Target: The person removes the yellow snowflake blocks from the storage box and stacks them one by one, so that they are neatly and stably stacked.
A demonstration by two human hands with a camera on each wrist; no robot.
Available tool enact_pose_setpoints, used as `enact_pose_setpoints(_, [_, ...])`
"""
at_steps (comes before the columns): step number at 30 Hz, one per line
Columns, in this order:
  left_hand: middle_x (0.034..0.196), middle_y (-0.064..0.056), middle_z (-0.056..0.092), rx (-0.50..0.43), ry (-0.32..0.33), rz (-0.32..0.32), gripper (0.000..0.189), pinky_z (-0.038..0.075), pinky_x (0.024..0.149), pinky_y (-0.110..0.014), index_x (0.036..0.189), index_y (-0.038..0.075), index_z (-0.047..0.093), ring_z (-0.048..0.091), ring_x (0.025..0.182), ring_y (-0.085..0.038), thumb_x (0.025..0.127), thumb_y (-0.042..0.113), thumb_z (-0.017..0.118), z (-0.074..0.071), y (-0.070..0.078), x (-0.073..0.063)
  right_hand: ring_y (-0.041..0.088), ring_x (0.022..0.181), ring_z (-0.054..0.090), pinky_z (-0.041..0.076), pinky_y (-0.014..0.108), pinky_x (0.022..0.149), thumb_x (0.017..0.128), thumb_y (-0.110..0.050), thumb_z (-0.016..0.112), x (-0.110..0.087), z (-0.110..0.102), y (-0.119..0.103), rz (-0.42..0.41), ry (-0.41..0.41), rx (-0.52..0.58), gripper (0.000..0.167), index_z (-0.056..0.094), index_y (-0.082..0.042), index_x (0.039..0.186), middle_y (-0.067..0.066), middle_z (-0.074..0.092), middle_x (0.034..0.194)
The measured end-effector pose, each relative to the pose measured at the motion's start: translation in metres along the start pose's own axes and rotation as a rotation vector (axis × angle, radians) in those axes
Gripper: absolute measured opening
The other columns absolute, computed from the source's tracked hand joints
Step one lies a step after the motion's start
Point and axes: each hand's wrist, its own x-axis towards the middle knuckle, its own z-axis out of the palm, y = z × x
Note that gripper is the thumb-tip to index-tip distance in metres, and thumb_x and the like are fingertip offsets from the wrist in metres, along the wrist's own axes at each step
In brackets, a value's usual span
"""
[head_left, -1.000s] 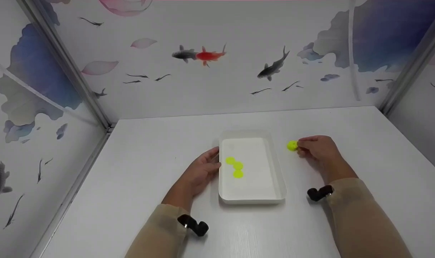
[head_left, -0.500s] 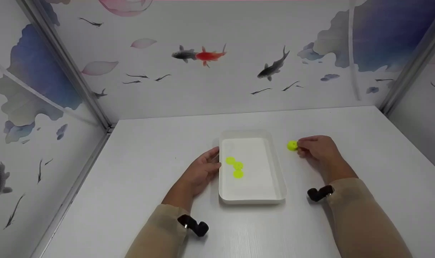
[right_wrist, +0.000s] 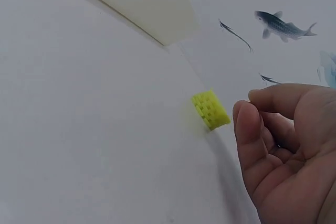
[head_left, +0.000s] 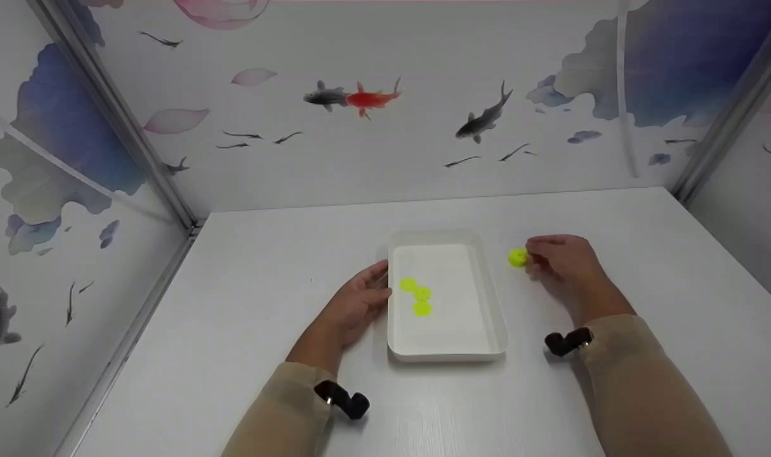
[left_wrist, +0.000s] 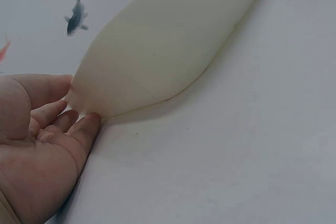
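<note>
A white rectangular tray point(head_left: 448, 357) stands on the table with three flat bright-yellow toothed discs point(head_left: 422, 308) lying together in its left half. My left hand point(head_left: 358, 306) rests its fingertips and thumb against the tray's left side, also seen along the pale tray wall point(left_wrist: 152, 51) in the left wrist view. Right of the tray stands a short yellow ribbed piece point(right_wrist: 211, 109), like a stack of toothed discs. Beside it, my right hand point(head_left: 566, 260) has thumb and index fingertips together, a small gap from the piece in the right wrist view. Nothing shows between those fingertips.
The white table point(head_left: 264, 273) is enclosed by panels printed with fish and petals, a back panel point(head_left: 385, 158) and side panels joined by metal posts point(head_left: 138, 133). A black wrist camera point(head_left: 342, 398) sits on each tan sleeve point(head_left: 639, 381).
My right hand has risen slightly and its fingertips have come off the yellow ribbed piece, which stays almost in place. The left hand, tray and discs have not moved.
</note>
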Motion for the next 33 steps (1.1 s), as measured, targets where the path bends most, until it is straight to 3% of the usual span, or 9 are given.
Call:
enact_pose_setpoints(4, [0.177, -0.001, 0.032, -0.001, -0.014, 0.004, 0.073, 0.031, 0.134, -0.041, 0.168, 0.015, 0.036, 0.029, 0.166, -0.021, 0.102, -0.002, 0.063, 0.0, 0.001, -0.001, 0.012, 0.099, 0.07, 0.061, 0.019, 0.089, 0.102, -0.043, 0.072, -0.006, 0.003, -0.008, -0.068, -0.022, -0.026, 0.053, 0.064, -0.012, 0.145, 0.008, 0.067, 0.134])
enact_pose_setpoints(9, [0.177, 0.0, 0.034, -0.003, -0.007, 0.002, 0.073, 0.032, 0.134, -0.04, 0.167, 0.016, 0.037, 0.03, 0.166, -0.021, 0.101, -0.001, 0.063, 0.0, 0.002, -0.001, 0.014, 0.104, 0.07, 0.062, 0.019, 0.091, 0.102, -0.039, 0.073, -0.015, 0.013, -0.017, -0.123, -0.052, 0.028, 0.055, 0.063, -0.008, 0.146, 0.012, 0.065, 0.142])
enact_pose_setpoints(18, [0.176, 0.0, 0.035, 0.01, -0.003, 0.006, 0.072, 0.032, 0.133, -0.041, 0.167, 0.017, 0.038, 0.031, 0.165, -0.021, 0.102, 0.0, 0.064, -0.001, -0.001, 0.001, 0.014, 0.107, 0.072, 0.062, 0.02, 0.092, 0.1, -0.036, 0.077, -0.028, 0.028, -0.03, -0.196, -0.085, 0.044, 0.056, 0.062, -0.006, 0.146, 0.013, 0.066, 0.139])
enact_pose_setpoints(21, [0.176, 0.001, 0.036, 0.006, -0.001, 0.003, 0.072, 0.033, 0.133, -0.041, 0.167, 0.017, 0.039, 0.032, 0.165, -0.02, 0.102, 0.0, 0.064, -0.002, -0.002, 0.002, 0.02, 0.111, 0.073, 0.063, 0.021, 0.092, 0.1, -0.034, 0.077, -0.033, 0.035, -0.036, -0.223, -0.111, 0.044, 0.054, 0.063, -0.006, 0.144, 0.017, 0.066, 0.14])
enact_pose_setpoints(26, [0.176, 0.001, 0.036, -0.004, -0.008, 0.006, 0.071, 0.034, 0.133, -0.041, 0.167, 0.017, 0.039, 0.032, 0.165, -0.02, 0.102, 0.0, 0.063, -0.002, -0.003, 0.002, 0.028, 0.114, 0.073, 0.064, 0.023, 0.091, 0.1, -0.028, 0.078, -0.041, 0.049, -0.046, -0.27, -0.144, 0.036, 0.044, 0.068, -0.008, 0.138, 0.011, 0.071, 0.126])
enact_pose_setpoints(33, [0.176, -0.001, 0.034, -0.014, -0.016, 0.011, 0.072, 0.034, 0.133, -0.04, 0.167, 0.015, 0.037, 0.03, 0.166, -0.021, 0.102, 0.0, 0.063, -0.001, -0.001, 0.0, 0.02, 0.104, 0.074, 0.064, 0.026, 0.091, 0.099, -0.015, 0.077, -0.051, 0.072, -0.062, -0.329, -0.231, 0.046, 0.036, 0.071, -0.01, 0.135, 0.001, 0.073, 0.11])
